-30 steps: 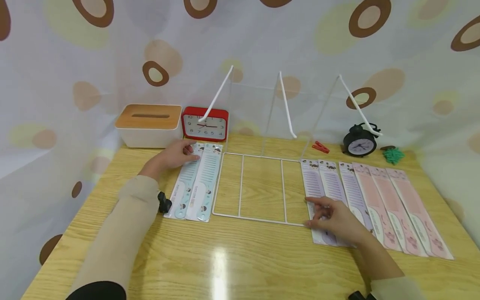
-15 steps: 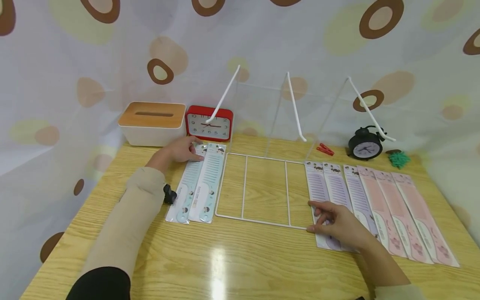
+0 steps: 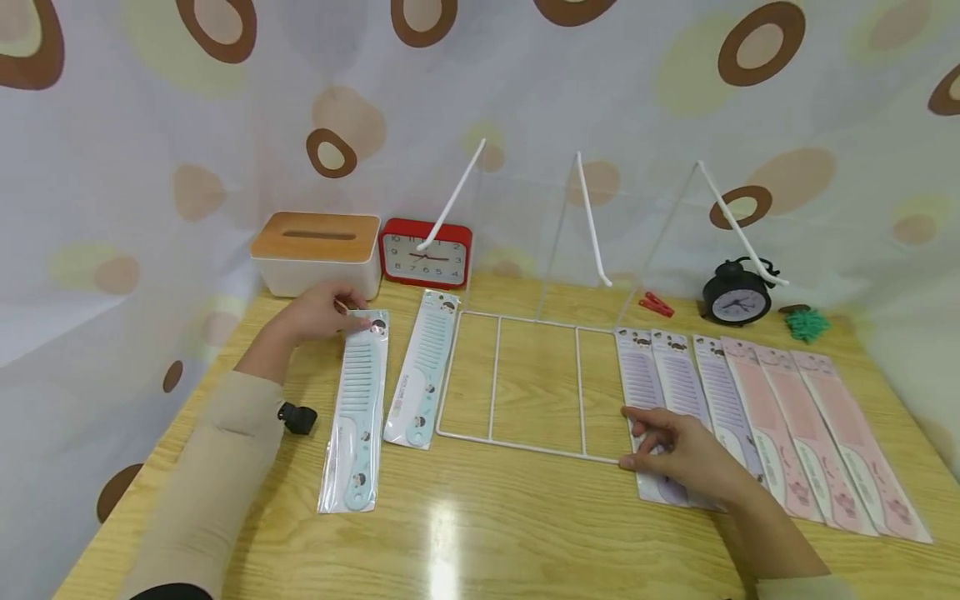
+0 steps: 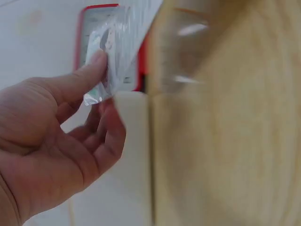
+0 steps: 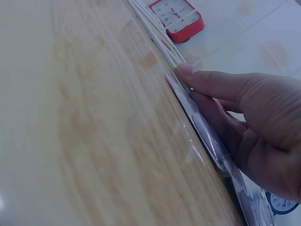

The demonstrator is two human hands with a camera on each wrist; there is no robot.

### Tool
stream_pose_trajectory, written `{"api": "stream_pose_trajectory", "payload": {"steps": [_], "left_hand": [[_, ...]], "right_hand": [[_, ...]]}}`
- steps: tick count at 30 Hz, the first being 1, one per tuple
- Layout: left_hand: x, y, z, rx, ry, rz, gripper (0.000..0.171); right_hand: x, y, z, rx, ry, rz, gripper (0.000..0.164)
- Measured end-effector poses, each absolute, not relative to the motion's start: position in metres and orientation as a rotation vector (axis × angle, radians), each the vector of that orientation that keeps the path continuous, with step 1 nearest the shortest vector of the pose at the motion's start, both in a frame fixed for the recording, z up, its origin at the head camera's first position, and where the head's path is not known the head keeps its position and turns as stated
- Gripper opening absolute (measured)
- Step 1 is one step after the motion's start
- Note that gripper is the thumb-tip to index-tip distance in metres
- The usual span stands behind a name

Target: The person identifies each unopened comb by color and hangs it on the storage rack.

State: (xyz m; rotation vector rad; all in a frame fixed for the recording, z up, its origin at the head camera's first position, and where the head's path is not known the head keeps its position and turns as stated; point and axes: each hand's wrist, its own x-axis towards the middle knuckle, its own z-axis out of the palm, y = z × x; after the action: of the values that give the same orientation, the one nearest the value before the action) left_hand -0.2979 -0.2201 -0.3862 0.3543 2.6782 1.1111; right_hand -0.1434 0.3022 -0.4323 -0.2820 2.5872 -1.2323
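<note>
In the head view my left hand [image 3: 315,312] pinches the top end of a light-blue comb [image 3: 356,417] in a clear-fronted package. The left wrist view shows the thumb pressed on the package [image 4: 117,52], fingers behind it. A second packaged blue comb [image 3: 429,358] lies flat beside the white wire rack [image 3: 495,375], whose three hooked prongs rise up. At the rack's front right corner, my right hand [image 3: 678,450] holds the wire between thumb and forefinger, above packaged purple combs [image 3: 675,375]. In the right wrist view the thumb [image 5: 188,69] lies on the wire.
Several pink packaged combs [image 3: 780,408] lie right of the purple ones. Along the back stand a tissue box [image 3: 318,271] with a wooden lid, a red clock [image 3: 427,254], a red clip [image 3: 656,304], a black alarm clock [image 3: 737,296] and a green tuft [image 3: 807,325].
My left hand has drawn one blue comb left and towards me, away from the other blue comb, and its front end has swung round. The right hand stays at the rack's corner.
</note>
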Motion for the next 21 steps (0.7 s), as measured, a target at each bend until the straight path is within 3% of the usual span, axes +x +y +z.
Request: {"api": "stream_pose_trajectory", "payload": {"steps": [6, 9, 12, 17, 21], "left_hand": [[-0.266, -0.230, -0.340, 0.427, 2.528, 1.387, 0.029], [-0.248, -0.223, -0.318, 0.513, 2.507, 1.514, 0.024], [-0.231, -0.211, -0.304, 0.715, 2.402, 1.742, 0.011], [-0.212, -0.183, -0.283, 1.177, 2.004, 2.172, 0.015], [-0.202, -0.162, -0.264, 1.294, 1.873, 2.353, 0.012]], "right_hand": [[-0.144, 0.302, -0.434, -0.280, 2.605, -1.199, 0.080], [-0.144, 0.302, -0.432, -0.279, 2.609, -1.194, 0.079], [-0.144, 0.302, -0.430, -0.301, 2.607, -1.199, 0.078], [-0.143, 0.302, -0.430, -0.329, 2.589, -1.226, 0.076], [-0.144, 0.303, -0.430, -0.318, 2.590, -1.220, 0.077]]}}
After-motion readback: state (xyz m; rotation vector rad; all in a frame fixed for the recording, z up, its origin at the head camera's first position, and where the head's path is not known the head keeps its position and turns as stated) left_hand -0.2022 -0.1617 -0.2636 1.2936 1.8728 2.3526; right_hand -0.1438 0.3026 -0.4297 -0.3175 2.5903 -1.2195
